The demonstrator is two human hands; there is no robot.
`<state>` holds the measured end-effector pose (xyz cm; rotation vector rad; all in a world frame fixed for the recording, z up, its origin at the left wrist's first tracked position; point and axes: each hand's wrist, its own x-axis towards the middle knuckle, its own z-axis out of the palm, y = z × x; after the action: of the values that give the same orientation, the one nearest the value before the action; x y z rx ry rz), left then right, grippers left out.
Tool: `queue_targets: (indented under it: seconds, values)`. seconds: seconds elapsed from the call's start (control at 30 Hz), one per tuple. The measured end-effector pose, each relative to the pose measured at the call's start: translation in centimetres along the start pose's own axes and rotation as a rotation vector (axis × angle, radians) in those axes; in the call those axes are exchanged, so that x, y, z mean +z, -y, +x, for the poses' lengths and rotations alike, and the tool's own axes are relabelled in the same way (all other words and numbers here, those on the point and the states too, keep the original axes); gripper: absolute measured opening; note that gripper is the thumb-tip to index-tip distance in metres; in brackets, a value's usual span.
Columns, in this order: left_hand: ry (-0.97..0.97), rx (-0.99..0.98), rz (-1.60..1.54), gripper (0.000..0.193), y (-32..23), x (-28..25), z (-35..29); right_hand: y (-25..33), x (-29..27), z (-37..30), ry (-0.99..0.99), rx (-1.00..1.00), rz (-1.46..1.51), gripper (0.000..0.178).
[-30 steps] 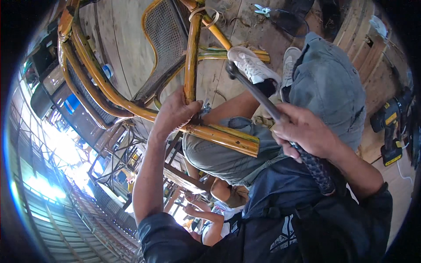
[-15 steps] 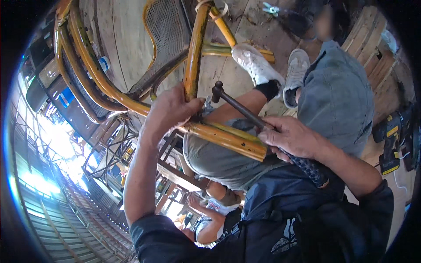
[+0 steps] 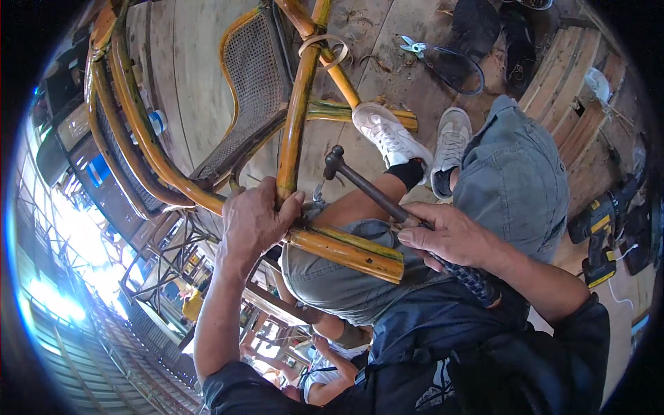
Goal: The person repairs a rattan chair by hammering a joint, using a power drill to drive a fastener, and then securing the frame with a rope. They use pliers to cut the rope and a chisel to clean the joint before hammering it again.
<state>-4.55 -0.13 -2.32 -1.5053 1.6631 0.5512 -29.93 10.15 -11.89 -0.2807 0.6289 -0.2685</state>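
My left hand grips the joint of a yellow-brown rattan chair frame, where an upright pole meets a thick cross pole lying over my lap. My right hand holds a hammer by its dark handle. The hammer's metal head points toward the upright pole, a short way from it. The chair's woven cane seat lies beyond on the wooden floor. My legs in grey shorts and white sneakers stretch out under the frame.
A yellow and black power drill lies at the right by wooden boards. Scissors and a dark bag lie on the floor ahead. Curved rattan poles run along the left, with a small bottle near them.
My right hand has swung the hammer down and left, bringing its head close to the upright pole. My left hand kept its grip on the joint and shifted slightly lower.
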Motion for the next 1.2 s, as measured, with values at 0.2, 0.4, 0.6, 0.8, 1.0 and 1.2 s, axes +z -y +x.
queue_targets:
  seconds: [0.2, 0.4, 0.6, 0.8, 1.0, 1.2]
  values:
    - [0.074, 0.01, 0.027, 0.048, 0.6, 0.0, 0.3, 0.0, 0.0, 0.4, 0.018, 0.078, -0.077, 0.021]
    - [-0.105, -0.014, -0.162, 0.042, 0.8, 1.1, -0.3, 0.4, 0.2, 0.2, -0.024, 0.095, -0.047, 0.023]
    - [-0.194, 0.094, 0.022, 0.045, 0.4, 1.1, -0.2, 1.8, -0.2, 0.3, 0.12, 0.12, 0.146, 0.025]
    - [-0.104, -0.035, -0.053, 0.045, -0.3, 0.6, 0.1, 3.2, -0.1, 0.5, 0.077, 0.115, 0.251, 0.038]
    - [-0.166, -0.068, -0.151, 0.037, -0.1, 1.3, 0.0, 2.5, 0.2, 0.7, 0.07, 0.09, 0.303, 0.039]
    - [-0.155, -0.035, -0.138, 0.034, 0.2, 1.2, 0.1, 2.7, -0.4, 0.8, 0.208, 0.266, 0.247, 0.038]
